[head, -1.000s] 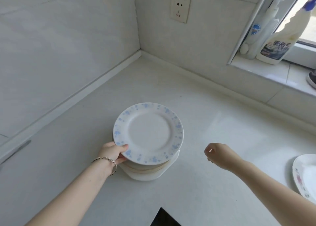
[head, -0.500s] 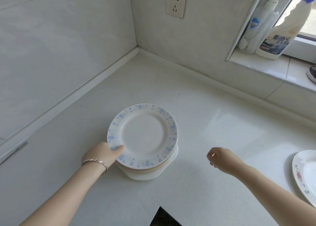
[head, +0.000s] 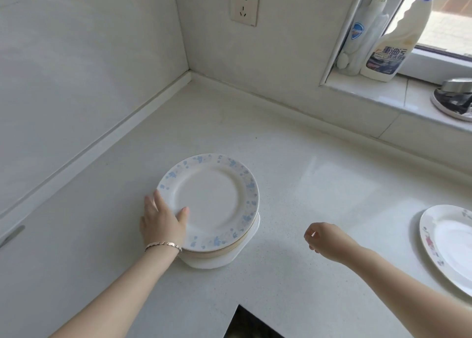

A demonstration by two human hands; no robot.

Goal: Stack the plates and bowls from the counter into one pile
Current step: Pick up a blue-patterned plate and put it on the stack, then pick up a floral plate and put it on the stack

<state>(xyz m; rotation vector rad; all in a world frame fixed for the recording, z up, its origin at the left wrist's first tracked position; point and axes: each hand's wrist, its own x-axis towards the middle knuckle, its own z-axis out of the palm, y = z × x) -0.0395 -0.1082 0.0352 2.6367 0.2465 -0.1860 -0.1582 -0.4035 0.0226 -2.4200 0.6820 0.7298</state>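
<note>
A white plate with a blue flower rim (head: 212,199) lies on top of a pile (head: 219,254) made of gold-edged plates and a white squarish dish at the bottom. My left hand (head: 162,220) is at the plate's left rim. Its thumb lies on top of the rim and its fingers stretch along the edge. My right hand (head: 323,238) hovers over the counter to the right of the pile, loosely curled with nothing in it. Another white plate with a small flower print (head: 449,243) lies at the right edge, partly cut off.
The pile stands on a white counter (head: 319,184) in a wall corner. A socket (head: 244,4) is on the back wall. Cleaner bottles (head: 390,48) and a metal lid (head: 454,100) stand on the window sill. A dark opening (head: 251,325) sits at the front edge.
The blue-flowered plate has come down onto the pile and settled flat. My left hand's fingers have spread along its rim. My right hand has barely moved.
</note>
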